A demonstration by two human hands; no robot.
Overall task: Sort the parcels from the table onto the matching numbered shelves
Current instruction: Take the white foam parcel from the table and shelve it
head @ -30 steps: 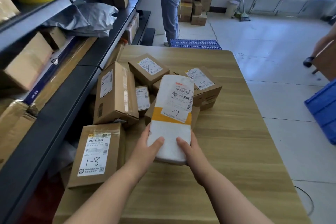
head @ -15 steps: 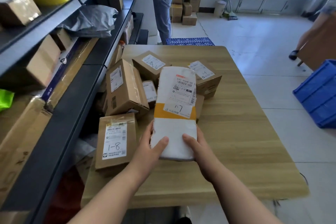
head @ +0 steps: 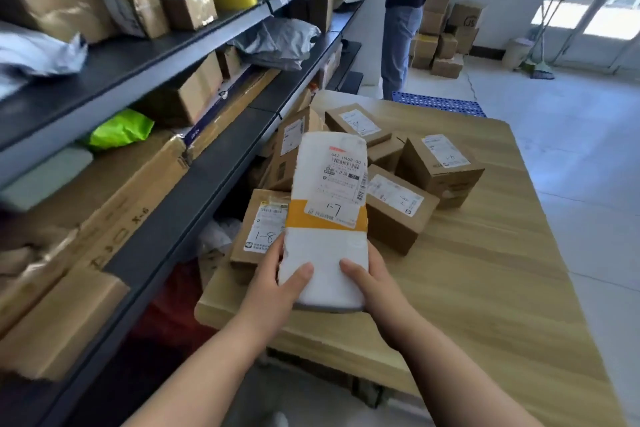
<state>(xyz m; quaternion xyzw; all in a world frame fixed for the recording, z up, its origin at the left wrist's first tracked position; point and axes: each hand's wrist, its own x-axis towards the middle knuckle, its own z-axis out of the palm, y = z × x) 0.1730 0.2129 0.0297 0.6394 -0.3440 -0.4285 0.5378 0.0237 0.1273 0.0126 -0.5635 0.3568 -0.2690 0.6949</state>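
Since a second ago the white parcel (head: 329, 218) has come up off the table (head: 485, 270), and the holder has stepped back, so the table's near corner now shows below the wrists. Grip unchanged.

- Left hand (head: 273, 284): grasps the parcel's near left edge, thumb on top, fingers under and out of sight.
- Right hand (head: 377, 291): grasps the near right corner the same way, thumb on top.
- Parcel: held between both hands, long axis pointing away from them, face up. Yellow band across the middle; label handwritten "1-7".
- Just beyond the left hand, partly hidden by the parcel: cardboard box marked 1-8 (head: 258, 229), at the table edge.
- Beyond the right hand: more brown boxes (head: 398, 208) clustered on the table.
- Left of the left hand: dark metal shelves (head: 194, 166), loaded with cartons, a grey bag (head: 280, 42) and a green bag (head: 121, 130).
- Well beyond both hands, past the table's far end: a person (head: 405, 10) in jeans stands.
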